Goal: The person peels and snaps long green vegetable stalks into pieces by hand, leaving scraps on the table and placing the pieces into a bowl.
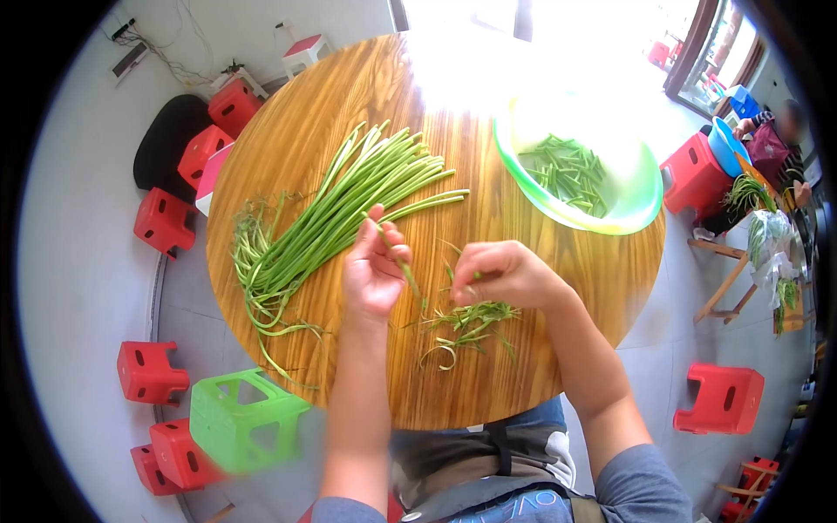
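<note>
My left hand (375, 270) is closed around a green garlic scape (406, 268), which slants down to the right from the fingers. Just to the right, my right hand (504, 273) is pinched over the table, and a small green bit shows at its fingers; most of what it grips is hidden. Below that hand lies a loose pile of thin green trimmings (475, 324). To the left of my left hand, a large bundle of long garlic scapes (349, 205) is spread on the table, thin curly ends at the lower left.
A translucent green basin (602, 227) with short cut green pieces (567, 174) stands at the back right of the round wooden table (453, 392). Red stools (719, 399) and a green stool (244, 418) surround it. Another person (780, 139) is at the far right near a blue basin (725, 146).
</note>
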`<move>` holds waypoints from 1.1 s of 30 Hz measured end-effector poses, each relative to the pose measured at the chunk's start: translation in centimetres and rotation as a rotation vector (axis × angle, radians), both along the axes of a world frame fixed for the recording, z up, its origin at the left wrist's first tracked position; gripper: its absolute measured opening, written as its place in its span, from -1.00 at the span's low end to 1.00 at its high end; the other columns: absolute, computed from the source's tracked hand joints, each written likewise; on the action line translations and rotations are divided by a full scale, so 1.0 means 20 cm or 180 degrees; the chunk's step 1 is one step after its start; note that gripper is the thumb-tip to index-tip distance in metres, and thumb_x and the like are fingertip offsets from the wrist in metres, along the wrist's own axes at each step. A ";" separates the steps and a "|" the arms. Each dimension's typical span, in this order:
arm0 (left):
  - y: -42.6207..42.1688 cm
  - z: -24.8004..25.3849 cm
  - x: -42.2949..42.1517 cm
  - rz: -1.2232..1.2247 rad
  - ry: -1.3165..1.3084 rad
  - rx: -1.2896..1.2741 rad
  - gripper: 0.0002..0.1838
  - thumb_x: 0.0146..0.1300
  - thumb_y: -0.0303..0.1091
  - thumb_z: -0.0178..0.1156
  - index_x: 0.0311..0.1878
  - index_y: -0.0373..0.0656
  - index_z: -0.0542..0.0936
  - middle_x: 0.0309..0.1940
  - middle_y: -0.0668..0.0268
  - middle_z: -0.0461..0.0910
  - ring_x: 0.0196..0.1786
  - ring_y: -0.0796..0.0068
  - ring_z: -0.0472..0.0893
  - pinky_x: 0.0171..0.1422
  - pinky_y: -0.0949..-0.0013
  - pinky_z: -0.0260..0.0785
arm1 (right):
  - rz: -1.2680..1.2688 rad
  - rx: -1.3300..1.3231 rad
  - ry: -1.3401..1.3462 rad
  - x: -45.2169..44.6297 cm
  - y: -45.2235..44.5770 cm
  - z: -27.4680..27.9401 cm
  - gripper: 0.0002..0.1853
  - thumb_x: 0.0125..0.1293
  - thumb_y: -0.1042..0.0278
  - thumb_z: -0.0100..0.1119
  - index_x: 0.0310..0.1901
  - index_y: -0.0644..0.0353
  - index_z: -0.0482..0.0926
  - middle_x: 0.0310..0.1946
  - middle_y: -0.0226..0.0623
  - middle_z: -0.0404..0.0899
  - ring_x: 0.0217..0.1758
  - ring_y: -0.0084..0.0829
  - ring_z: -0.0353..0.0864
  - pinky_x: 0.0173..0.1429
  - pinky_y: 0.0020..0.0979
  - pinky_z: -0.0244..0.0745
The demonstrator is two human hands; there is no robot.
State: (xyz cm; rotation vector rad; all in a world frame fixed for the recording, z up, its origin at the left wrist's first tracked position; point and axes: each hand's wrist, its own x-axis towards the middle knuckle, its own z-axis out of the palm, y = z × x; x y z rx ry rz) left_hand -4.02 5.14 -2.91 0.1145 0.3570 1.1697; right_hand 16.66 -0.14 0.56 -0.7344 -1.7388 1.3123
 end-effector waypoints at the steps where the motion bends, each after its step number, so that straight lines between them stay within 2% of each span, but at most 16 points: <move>1: 0.03 -0.02 -0.06 -0.0031 -0.0093 0.0263 -0.73 0.34 -0.31 -0.01 0.06 -0.15 0.43 -0.30 0.31 0.57 -0.36 0.58 0.50 -0.31 0.51 0.36 | 0.0344 -0.0069 0.0046 0.00 0.00 0.00 -0.82 0.05 0.57 0.28 -0.25 0.21 0.63 -0.39 -0.42 0.50 -0.35 -0.64 0.46 -0.31 -0.59 0.34; 2: 0.04 -0.04 -0.09 -0.0064 -0.0186 0.0522 -0.72 0.34 -0.30 -0.01 0.08 -0.15 0.43 -0.32 0.32 0.57 -0.41 0.60 0.47 -0.35 0.53 0.32 | 0.0376 -0.0169 -0.0155 0.00 -0.01 0.02 -0.81 0.05 0.55 0.29 -0.25 0.20 0.64 -0.39 -0.43 0.51 -0.36 -0.65 0.45 -0.32 -0.60 0.33; 3: 0.03 0.00 -0.06 0.0254 0.0245 0.0348 -0.70 0.34 -0.33 -0.01 0.09 -0.21 0.42 -0.34 0.35 0.54 -0.50 0.64 0.35 -0.43 0.55 0.21 | 0.0412 -0.0269 -0.0359 0.00 -0.03 0.04 -0.81 0.05 0.53 0.29 -0.24 0.19 0.64 -0.39 -0.44 0.51 -0.38 -0.66 0.44 -0.33 -0.60 0.31; 5: 0.01 0.07 -0.03 0.0191 0.0584 0.0308 -0.70 0.34 -0.37 -0.03 0.09 -0.27 0.41 -0.34 0.35 0.54 -0.50 0.65 0.34 -0.43 0.55 0.20 | 0.0433 -0.0559 -0.0901 0.00 -0.05 0.11 -0.77 0.07 0.45 0.30 -0.18 0.16 0.63 -0.43 -0.48 0.53 -0.42 -0.72 0.40 -0.37 -0.62 0.28; 8: -0.02 0.09 0.00 -0.0003 0.0760 0.0444 -0.70 0.34 -0.42 -0.08 0.08 -0.33 0.40 -0.36 0.33 0.56 -0.52 0.67 0.31 -0.43 0.56 0.17 | 0.0298 -0.0517 -0.1179 0.00 -0.04 0.12 -0.76 0.09 0.41 0.30 -0.16 0.18 0.61 -0.49 -0.50 0.51 -0.46 -0.75 0.37 -0.39 -0.64 0.26; 11: -0.06 0.12 0.04 -0.0109 0.0983 0.0402 -0.70 0.33 -0.41 -0.07 0.09 -0.31 0.39 -0.36 0.30 0.57 -0.56 0.68 0.29 -0.45 0.57 0.15 | 0.0070 -0.0301 -0.0770 0.02 -0.02 0.04 -0.75 0.11 0.38 0.30 -0.16 0.22 0.60 -0.49 -0.53 0.50 -0.48 -0.78 0.34 -0.40 -0.67 0.25; 15: -0.09 0.12 0.07 -0.0519 0.1225 0.0904 -0.69 0.32 -0.39 -0.04 0.09 -0.27 0.35 -0.38 0.27 0.56 -0.59 0.68 0.28 -0.47 0.58 0.13 | -0.0839 -0.0820 -0.0226 -0.01 -0.02 0.06 -0.81 0.22 0.33 0.21 -0.19 0.23 0.60 -0.47 -0.57 0.50 -0.45 -0.81 0.34 -0.40 -0.70 0.26; 18: -0.15 0.15 0.13 -0.0822 0.1796 0.1249 -0.75 0.31 -0.41 -0.01 0.01 -0.28 0.36 -0.43 0.26 0.55 -0.60 0.67 0.31 -0.49 0.61 0.14 | -0.1424 -0.0979 0.0687 -0.07 -0.02 0.04 -0.80 0.25 0.30 0.18 -0.18 0.24 0.59 -0.52 -0.59 0.48 -0.49 -0.82 0.33 -0.45 -0.70 0.21; 22: -0.17 0.15 0.21 -0.0803 0.2567 0.1544 -0.82 0.30 -0.40 0.01 -0.10 -0.26 0.35 -0.48 0.26 0.54 -0.61 0.66 0.35 -0.53 0.64 0.15 | -0.1498 -0.1426 0.0836 -0.05 0.00 0.02 -0.79 0.24 0.28 0.19 -0.20 0.23 0.58 -0.54 -0.58 0.46 -0.54 -0.80 0.31 -0.52 -0.69 0.16; 28: -0.18 0.16 0.19 -0.1173 0.2712 0.1466 -0.83 0.31 -0.38 0.01 -0.17 -0.30 0.46 -0.47 0.29 0.55 -0.56 0.65 0.41 -0.51 0.62 0.19 | -0.1424 -0.1676 0.1081 -0.05 0.00 -0.01 -0.80 0.22 0.28 0.22 -0.21 0.20 0.55 -0.55 -0.58 0.47 -0.63 -0.80 0.21 -0.57 -0.69 0.06; 33: -0.20 0.18 0.19 -0.1304 0.2874 0.1800 -0.78 0.31 -0.36 0.02 -0.18 -0.33 0.54 -0.47 0.34 0.55 -0.49 0.65 0.44 -0.42 0.58 0.25 | -0.1867 -0.1369 0.1302 -0.05 0.00 0.01 -0.84 0.22 0.29 0.22 -0.30 0.18 0.54 -0.61 -0.61 0.38 -0.66 -0.81 0.13 -0.61 -0.66 -0.01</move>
